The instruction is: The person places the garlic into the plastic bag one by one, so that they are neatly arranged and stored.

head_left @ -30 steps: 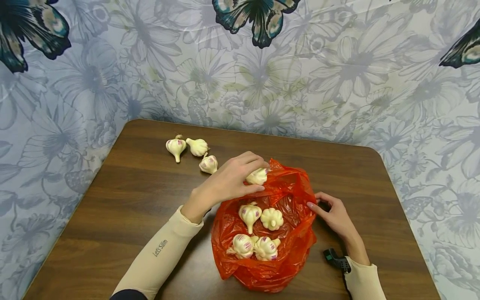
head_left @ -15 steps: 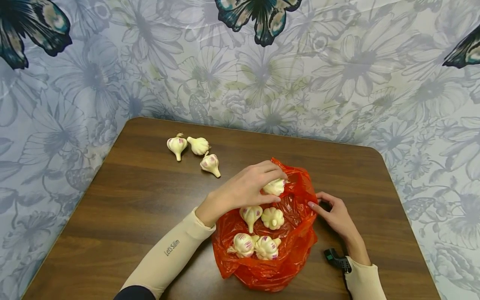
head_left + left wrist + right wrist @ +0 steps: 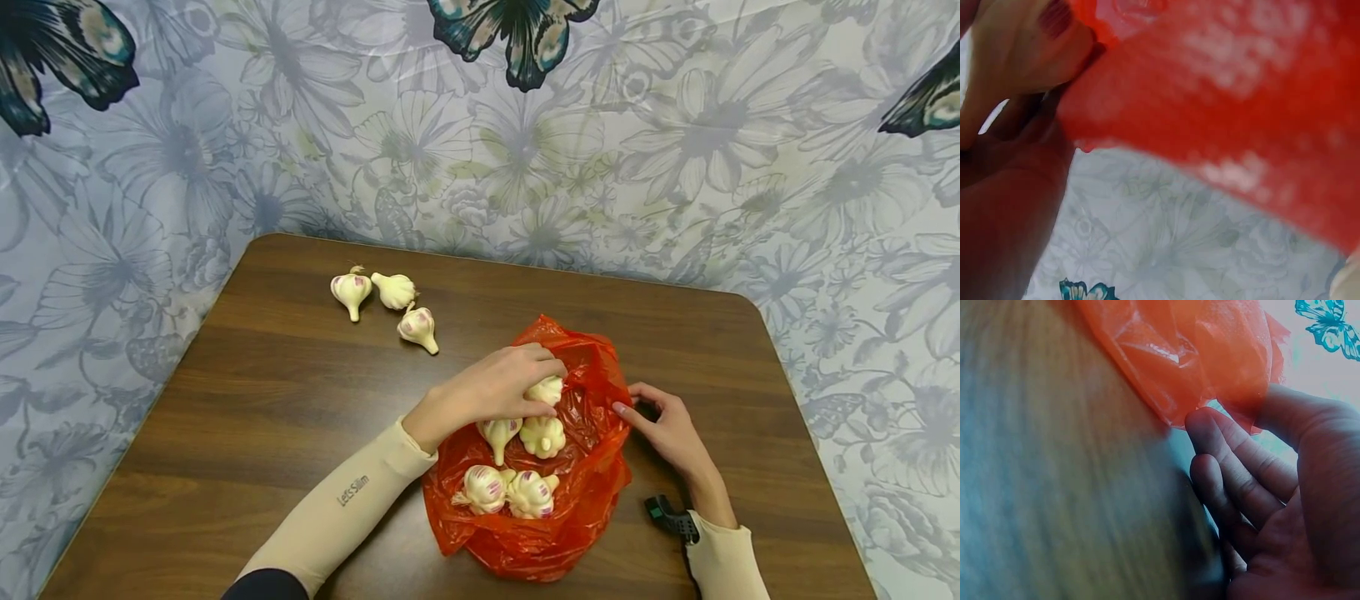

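Note:
In the head view a red plastic bag lies spread on the table with its mouth open. My left hand reaches in over its far left side and grips a garlic bulb, partly covered by the fingers. Just below sit several more bulbs, among them a ribbed one and a purple-streaked one. My right hand pinches the bag's right edge between thumb and fingers. Close up in the right wrist view, the thumb presses the red film. The left wrist view shows the held bulb beside blurred red film.
Three loose garlic bulbs lie at the back left of the brown wooden table, one of them nearest the bag. A black wrist device is strapped at my right wrist. Behind the table hangs a flowered cloth with butterflies.
My left hand has carried the garlic bulb right and then down into the bag, beside the bulbs there. The right hand keeps its place on the bag's edge.

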Available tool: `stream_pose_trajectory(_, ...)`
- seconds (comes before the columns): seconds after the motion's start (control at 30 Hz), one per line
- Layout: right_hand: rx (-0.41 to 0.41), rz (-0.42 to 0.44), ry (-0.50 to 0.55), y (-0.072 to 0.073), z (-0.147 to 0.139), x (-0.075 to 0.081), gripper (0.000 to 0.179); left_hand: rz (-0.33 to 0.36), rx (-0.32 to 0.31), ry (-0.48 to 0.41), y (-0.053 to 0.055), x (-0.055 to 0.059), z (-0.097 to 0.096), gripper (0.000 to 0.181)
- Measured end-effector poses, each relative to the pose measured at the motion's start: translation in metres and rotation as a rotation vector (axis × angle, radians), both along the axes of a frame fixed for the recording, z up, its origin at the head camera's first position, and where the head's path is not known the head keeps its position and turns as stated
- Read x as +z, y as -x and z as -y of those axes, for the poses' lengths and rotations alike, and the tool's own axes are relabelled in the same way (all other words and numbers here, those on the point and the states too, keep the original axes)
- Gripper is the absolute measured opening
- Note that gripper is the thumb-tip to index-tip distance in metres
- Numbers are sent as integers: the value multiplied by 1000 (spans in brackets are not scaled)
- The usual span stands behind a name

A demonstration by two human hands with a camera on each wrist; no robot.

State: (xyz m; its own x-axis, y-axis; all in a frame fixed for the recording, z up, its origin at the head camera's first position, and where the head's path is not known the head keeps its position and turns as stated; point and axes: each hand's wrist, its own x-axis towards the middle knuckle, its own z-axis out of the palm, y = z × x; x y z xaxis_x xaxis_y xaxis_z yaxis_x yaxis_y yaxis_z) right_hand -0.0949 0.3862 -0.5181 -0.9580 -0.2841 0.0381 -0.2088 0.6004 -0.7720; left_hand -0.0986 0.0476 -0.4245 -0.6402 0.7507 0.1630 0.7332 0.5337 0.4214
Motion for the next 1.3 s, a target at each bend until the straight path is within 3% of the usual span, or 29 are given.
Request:
stream_pose_trajectory(0.2, 1, 5, 9, 0, 2, 1, 12, 24, 51, 91, 3, -10, 0, 43)
stream_pose_trajectory(0.57, -3, 16, 10, -2, 2, 1, 14, 99, 74, 274, 3, -29, -5, 40)
stream_pose_trajectory(0.83, 0, 7, 7, -2, 1, 1, 13, 106, 70, 285, 3, -28, -5, 40)
stream_pose_trajectory(1.07, 3, 4, -3, -1, -1, 1, 12, 29, 45, 251, 4, -26, -6, 41)
stream_pose_trajectory(1.3, 7, 8, -1, -1, -1, 1, 12, -47, 43, 192, 2, -15, -3, 29)
